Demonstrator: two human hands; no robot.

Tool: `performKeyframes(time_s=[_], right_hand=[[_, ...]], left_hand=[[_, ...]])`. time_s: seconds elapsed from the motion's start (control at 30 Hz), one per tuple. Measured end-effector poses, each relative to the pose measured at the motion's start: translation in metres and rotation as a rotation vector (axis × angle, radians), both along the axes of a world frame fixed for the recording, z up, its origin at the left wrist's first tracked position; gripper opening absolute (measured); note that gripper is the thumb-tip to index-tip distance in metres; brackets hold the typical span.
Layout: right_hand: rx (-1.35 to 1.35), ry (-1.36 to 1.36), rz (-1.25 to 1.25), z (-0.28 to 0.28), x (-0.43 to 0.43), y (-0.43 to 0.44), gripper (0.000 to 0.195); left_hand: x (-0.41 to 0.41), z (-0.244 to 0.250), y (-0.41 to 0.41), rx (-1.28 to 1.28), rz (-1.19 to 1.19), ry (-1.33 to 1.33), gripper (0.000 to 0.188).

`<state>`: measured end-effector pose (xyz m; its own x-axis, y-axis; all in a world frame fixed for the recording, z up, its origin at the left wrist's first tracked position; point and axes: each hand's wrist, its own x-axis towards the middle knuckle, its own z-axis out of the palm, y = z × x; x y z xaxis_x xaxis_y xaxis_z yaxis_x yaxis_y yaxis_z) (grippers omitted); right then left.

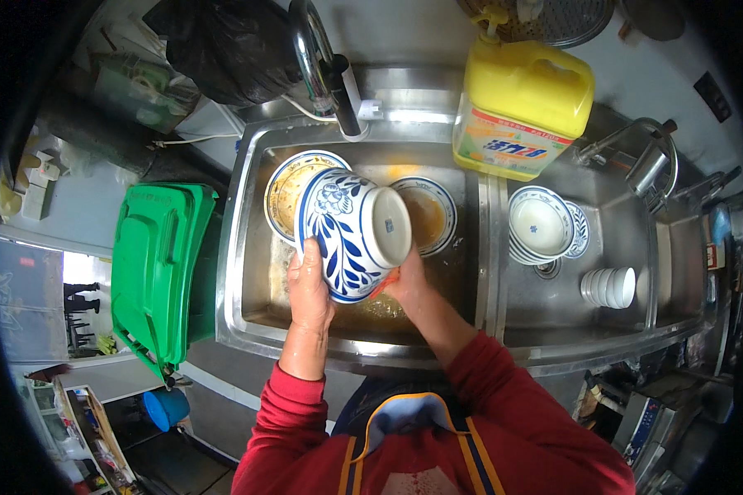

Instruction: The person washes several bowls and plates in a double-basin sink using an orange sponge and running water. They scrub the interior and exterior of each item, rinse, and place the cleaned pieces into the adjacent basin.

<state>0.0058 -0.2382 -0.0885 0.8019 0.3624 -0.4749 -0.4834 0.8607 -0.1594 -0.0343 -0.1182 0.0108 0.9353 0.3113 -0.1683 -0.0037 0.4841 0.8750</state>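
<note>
A large white ceramic bowl with blue floral decoration (340, 238) is tilted on its side above the left basin of a stainless steel sink (492, 247), its foot facing right. My left hand (309, 281) grips its rim, thumb on the painted outer wall. Against the bowl's lower right side, my right hand (410, 275) holds an orange cloth or scrubber (384, 284), mostly hidden. Behind it, a blue-rimmed bowl with food residue (278, 198) sits at the left. Another blue-rimmed bowl (433, 216) to the right contains brownish liquid. Murky water covers part of the basin floor.
The right basin has stacked blue-rimmed bowls (540, 226), a patterned bowl (579, 229) and stacked small white bowls (610, 288). A yellow detergent jug (526, 93) stands behind the divider. A faucet (314, 62) rises behind the left basin; a green bin (158, 266) stands left.
</note>
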Motion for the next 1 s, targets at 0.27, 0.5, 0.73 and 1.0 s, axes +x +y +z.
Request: performKeyframes(time_s=[0.27, 0.5, 0.73, 1.0], right_hand=[[-0.354, -0.207, 0.147, 0.023, 0.057, -0.041, 0.036], [-1.033, -0.416, -0.05, 0.025, -0.011, -0.008, 0.04], [-1.765, -1.257, -0.119, 0.057, -0.067, 0.007, 0.055], [-1.43, -1.131, 0.183, 0.029, -0.073, -0.026, 0.035]], left_hand=[[0.022, -0.002, 0.027, -0.498, -0.164, 0.32, 0.044], [0.015, -0.02, 0.012, -0.485, 0.11, 0.17, 0.046], [0.013, -0.017, 0.006, -0.459, 0.181, 0.176, 0.046], [-0.002, -0.007, 0.035, -0.353, 0.179, 0.107, 0.052]])
